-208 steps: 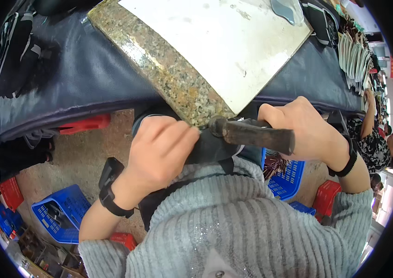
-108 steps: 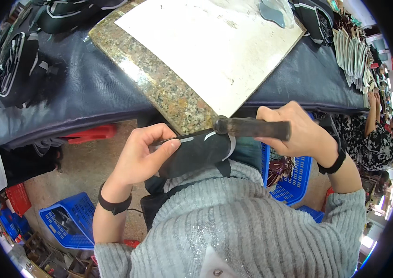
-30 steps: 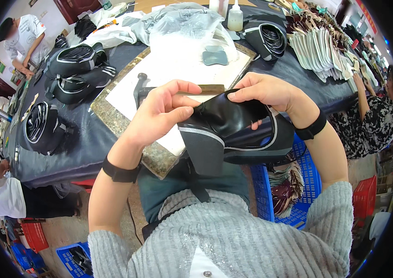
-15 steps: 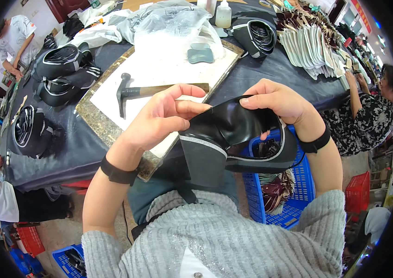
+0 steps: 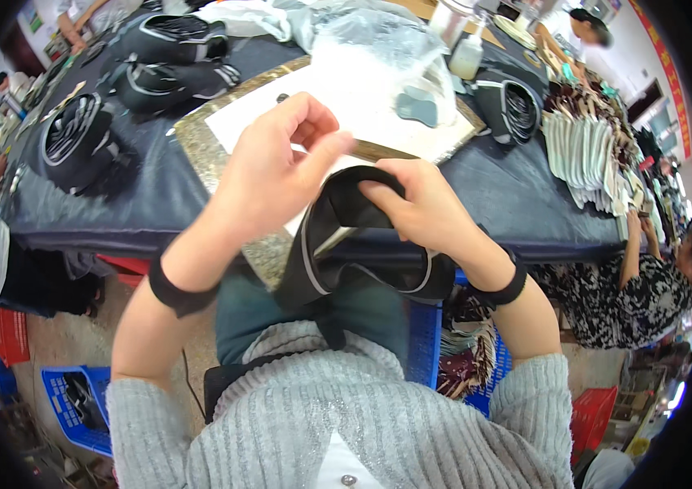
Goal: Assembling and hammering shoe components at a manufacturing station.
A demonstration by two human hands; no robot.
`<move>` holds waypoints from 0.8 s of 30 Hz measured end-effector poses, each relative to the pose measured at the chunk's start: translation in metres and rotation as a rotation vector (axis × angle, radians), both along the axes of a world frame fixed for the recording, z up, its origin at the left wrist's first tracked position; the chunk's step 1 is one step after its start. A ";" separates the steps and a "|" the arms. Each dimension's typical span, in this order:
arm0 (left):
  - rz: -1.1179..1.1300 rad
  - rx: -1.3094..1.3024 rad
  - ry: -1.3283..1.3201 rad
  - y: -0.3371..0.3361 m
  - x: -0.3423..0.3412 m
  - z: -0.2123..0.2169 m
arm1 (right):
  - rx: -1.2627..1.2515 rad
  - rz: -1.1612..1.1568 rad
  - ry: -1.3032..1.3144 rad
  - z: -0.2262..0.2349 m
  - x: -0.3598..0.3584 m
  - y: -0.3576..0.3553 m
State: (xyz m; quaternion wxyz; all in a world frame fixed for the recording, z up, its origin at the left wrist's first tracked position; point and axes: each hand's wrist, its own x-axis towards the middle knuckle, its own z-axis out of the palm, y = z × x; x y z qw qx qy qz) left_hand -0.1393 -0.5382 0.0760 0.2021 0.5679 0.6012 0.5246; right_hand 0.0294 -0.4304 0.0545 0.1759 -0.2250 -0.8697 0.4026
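Note:
My right hand [image 5: 419, 200] grips a black shoe upper [image 5: 309, 269] by its top edge, thumb inside the opening and fingers outside. The upper hangs as a loop with a pale grey trim line, in front of my lap. My left hand [image 5: 280, 163] is raised to its upper left, apart from it, fingers loosely curled and thumb held away from them; nothing shows in it. Beneath both hands lies a white-topped board [image 5: 240, 122] with a stone-like rim. A hammer lies on it, mostly hidden behind my left hand; its wooden handle [image 5: 386, 151] shows to the right.
Bundles of black uppers [image 5: 77, 143] stand at the left, another bundle [image 5: 509, 106] at the right. Behind the board are a clear plastic bag [image 5: 378, 41], a grey pad [image 5: 417, 107] and a bottle [image 5: 466, 57]. Pale stacked pieces [image 5: 578, 155] and co-workers are right; a blue basket [image 5: 423, 342] stands below.
My left hand has let go of the upper and moved up and away. The upper has turned in my right hand, its opening now facing me. The view has shifted.

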 end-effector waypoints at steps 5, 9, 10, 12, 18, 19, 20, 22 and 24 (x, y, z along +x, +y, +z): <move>0.289 0.022 0.257 -0.036 -0.003 -0.033 | 0.306 -0.015 -0.174 0.020 -0.039 0.000; 0.161 -0.130 -0.327 -0.048 -0.025 -0.058 | -0.160 -0.036 -0.413 0.042 -0.040 0.012; 0.142 -0.154 -0.270 -0.047 -0.032 -0.051 | 0.064 0.094 -0.269 0.025 -0.039 0.022; 0.030 -0.154 -0.283 -0.039 -0.045 -0.038 | 0.166 0.264 0.104 -0.001 -0.044 0.024; -0.099 -0.201 -0.514 -0.036 -0.065 -0.032 | -0.582 0.191 -0.045 0.012 -0.048 0.017; -0.117 -0.160 -0.539 -0.037 -0.065 -0.037 | -0.614 0.193 -0.037 0.014 -0.046 0.018; -0.133 -0.122 -0.565 -0.039 -0.064 -0.042 | -0.639 0.209 -0.077 0.016 -0.043 0.017; -0.086 -0.093 -0.615 -0.041 -0.055 -0.047 | -0.659 0.240 -0.061 0.011 -0.041 0.018; -0.034 -0.059 -0.702 -0.040 -0.043 -0.050 | -0.654 0.239 -0.062 0.009 -0.040 0.017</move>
